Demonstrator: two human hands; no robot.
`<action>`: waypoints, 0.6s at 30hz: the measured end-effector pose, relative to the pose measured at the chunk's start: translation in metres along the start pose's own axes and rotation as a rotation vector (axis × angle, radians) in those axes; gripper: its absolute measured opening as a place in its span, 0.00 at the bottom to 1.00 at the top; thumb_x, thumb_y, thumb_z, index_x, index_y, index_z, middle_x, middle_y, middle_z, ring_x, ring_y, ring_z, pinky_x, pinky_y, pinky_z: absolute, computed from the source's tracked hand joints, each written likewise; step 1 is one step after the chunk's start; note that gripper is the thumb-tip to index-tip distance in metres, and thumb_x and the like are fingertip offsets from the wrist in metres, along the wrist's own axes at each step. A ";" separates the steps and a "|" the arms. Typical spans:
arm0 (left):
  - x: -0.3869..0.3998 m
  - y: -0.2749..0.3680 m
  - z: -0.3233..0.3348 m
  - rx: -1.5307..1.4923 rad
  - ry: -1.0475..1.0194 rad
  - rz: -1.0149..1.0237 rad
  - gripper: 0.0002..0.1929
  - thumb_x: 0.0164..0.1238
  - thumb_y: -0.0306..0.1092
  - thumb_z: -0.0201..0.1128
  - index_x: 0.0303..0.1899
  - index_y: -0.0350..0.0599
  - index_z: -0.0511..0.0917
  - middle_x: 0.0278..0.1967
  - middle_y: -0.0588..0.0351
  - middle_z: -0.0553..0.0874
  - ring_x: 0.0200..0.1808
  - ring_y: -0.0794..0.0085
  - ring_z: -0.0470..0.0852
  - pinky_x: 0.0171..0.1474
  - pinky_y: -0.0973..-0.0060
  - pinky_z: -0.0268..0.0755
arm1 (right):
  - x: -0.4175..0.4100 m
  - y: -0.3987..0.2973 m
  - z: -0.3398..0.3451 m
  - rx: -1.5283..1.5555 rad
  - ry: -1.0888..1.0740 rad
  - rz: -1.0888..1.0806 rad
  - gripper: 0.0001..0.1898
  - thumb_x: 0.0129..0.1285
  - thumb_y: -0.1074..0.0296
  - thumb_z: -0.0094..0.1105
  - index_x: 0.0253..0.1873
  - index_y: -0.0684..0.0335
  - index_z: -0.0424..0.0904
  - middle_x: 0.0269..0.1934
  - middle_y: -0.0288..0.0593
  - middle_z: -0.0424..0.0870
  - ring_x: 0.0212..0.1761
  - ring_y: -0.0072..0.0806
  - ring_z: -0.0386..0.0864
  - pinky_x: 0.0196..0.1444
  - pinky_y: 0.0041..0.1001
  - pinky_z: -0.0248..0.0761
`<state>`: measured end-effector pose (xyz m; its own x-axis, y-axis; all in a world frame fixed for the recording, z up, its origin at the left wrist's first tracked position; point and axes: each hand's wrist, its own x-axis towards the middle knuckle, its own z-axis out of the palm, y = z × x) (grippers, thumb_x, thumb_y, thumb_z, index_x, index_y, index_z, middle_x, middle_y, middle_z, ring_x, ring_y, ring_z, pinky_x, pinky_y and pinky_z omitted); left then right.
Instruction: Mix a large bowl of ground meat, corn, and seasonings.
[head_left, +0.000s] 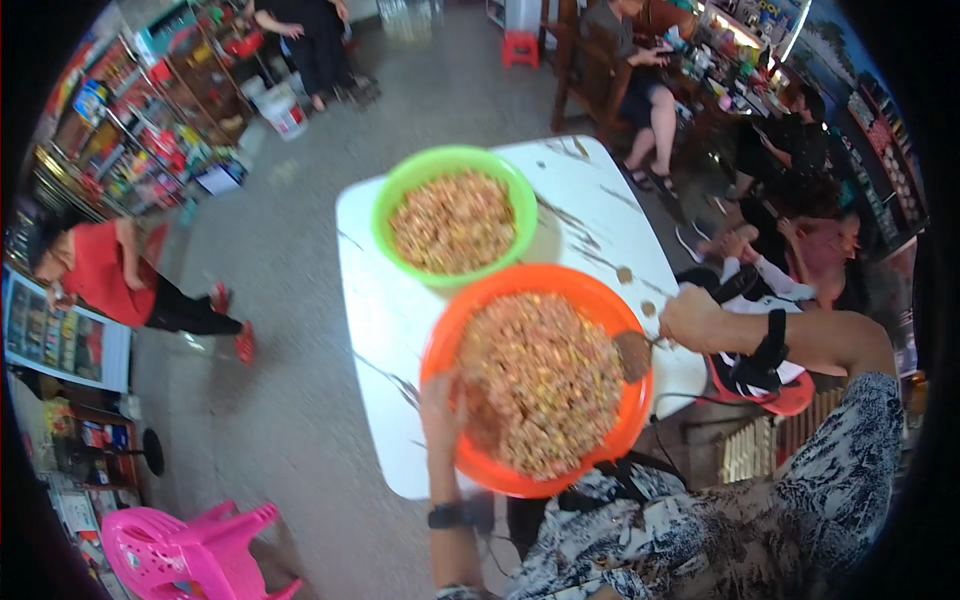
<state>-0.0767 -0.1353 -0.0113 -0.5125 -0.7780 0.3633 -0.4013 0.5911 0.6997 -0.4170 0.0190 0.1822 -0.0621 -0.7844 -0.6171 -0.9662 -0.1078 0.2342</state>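
A large orange plastic basin (536, 489) stands at the near side of a white marble-patterned table (390, 352). It holds a chopped, meat-like mixture (547, 375) with yellow bits. At its left rim is my left hand (442, 409), blurred, with the fingers over the edge. My right hand (690, 319), right of the basin, is closed on the handle of a spoon or ladle; its round brownish head (634, 356) rests at the basin's right inner side. Touching or close behind the orange basin, a green plastic bowl (529, 210) contains a similar mixture (454, 221).
A pink plastic chair (187, 551) stands at lower left. One person in red (112, 270) bends over a glass-fronted case (67, 330). Seated people (652, 112) are at the right, near a red stool (780, 394). A dark cable (705, 397) runs by the table's right edge.
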 end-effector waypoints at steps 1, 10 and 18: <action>-0.001 0.001 -0.001 0.010 -0.020 -0.011 0.12 0.60 0.25 0.62 0.47 0.40 0.79 0.40 0.47 0.82 0.44 0.54 0.80 0.49 0.63 0.73 | 0.000 0.002 0.004 -0.001 -0.013 -0.031 0.09 0.57 0.65 0.58 0.31 0.67 0.80 0.29 0.51 0.85 0.30 0.43 0.85 0.30 0.37 0.77; -0.005 0.004 -0.005 0.045 -0.172 -0.067 0.17 0.57 0.25 0.61 0.50 0.42 0.75 0.42 0.46 0.79 0.48 0.51 0.76 0.52 0.60 0.69 | -0.020 -0.025 0.093 0.409 -0.037 0.138 0.13 0.65 0.48 0.56 0.53 0.29 0.82 0.28 0.44 0.84 0.29 0.43 0.83 0.31 0.37 0.74; 0.003 0.002 -0.003 0.045 -0.161 -0.044 0.14 0.60 0.26 0.60 0.49 0.42 0.77 0.44 0.47 0.80 0.48 0.52 0.76 0.52 0.61 0.68 | -0.019 -0.034 0.086 0.364 0.073 0.140 0.12 0.68 0.52 0.53 0.50 0.36 0.85 0.25 0.44 0.83 0.29 0.40 0.83 0.34 0.40 0.73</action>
<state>-0.0769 -0.1374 -0.0068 -0.6071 -0.7614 0.2274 -0.4580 0.5691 0.6830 -0.4043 0.0902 0.1212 -0.1946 -0.8191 -0.5397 -0.9759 0.2169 0.0226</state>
